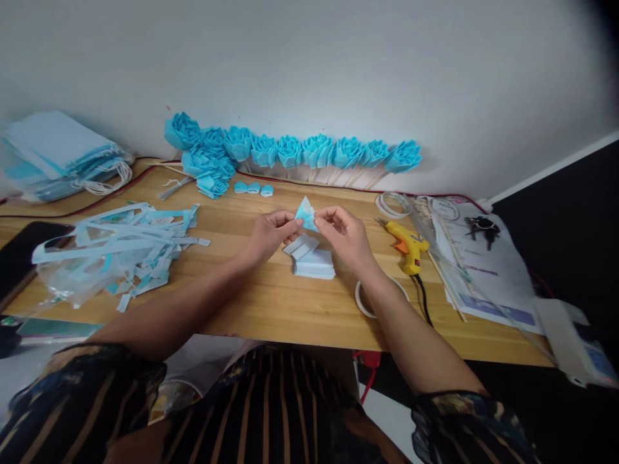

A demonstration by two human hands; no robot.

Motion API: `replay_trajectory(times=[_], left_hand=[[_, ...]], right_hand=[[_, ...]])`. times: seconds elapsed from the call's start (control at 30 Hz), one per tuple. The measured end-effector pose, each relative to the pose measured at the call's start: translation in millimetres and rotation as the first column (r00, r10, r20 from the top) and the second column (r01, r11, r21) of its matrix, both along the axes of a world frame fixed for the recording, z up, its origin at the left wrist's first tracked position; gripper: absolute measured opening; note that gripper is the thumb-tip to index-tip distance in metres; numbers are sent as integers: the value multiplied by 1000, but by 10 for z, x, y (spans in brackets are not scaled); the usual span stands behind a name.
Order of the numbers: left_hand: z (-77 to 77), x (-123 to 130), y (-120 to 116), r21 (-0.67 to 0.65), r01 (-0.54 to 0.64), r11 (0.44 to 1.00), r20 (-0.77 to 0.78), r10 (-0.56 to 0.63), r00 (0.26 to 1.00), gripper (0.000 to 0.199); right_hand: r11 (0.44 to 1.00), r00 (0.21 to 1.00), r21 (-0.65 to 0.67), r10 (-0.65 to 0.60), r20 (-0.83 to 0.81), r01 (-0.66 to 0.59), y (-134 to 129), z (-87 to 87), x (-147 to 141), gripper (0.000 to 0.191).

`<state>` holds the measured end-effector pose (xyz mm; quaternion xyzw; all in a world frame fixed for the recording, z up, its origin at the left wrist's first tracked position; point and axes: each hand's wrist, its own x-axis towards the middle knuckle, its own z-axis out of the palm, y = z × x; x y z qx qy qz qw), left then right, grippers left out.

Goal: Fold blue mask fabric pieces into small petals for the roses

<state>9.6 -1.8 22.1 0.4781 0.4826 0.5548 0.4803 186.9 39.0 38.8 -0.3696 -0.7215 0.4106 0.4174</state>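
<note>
Between my two hands is a small blue and white piece of mask fabric (305, 213), folded to a point at the top. My left hand (273, 237) pinches its left corner between thumb and fingers. On the other side, my right hand (344, 233) grips the right corner the same way. Just below them a stack of white cut pieces (314, 265) lies on the wooden table, with a few loose ones leaning at its upper left. Three small folded blue petals (253, 188) sit in a row farther back.
Several blue fabric flowers (290, 152) on sticks lean along the wall. Cut blue strips (145, 238) heap at left, before a bag of face masks (62, 154). At right lie a yellow glue gun (409, 245), a tape roll (358, 299), keys (483, 229) and papers (498, 258).
</note>
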Motion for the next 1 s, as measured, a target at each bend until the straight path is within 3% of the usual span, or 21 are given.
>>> replay_trajectory(times=[0.5, 1.0], left_hand=[[16, -7, -22, 3, 13, 1000, -22, -12, 1000, 39], [25, -10, -15, -15, 6, 1000, -64, -7, 998, 34]], right_hand=[[1000, 998, 5, 10, 59, -10, 27, -48, 18, 14], [999, 997, 39, -25, 75, 22, 17, -32, -1, 10]])
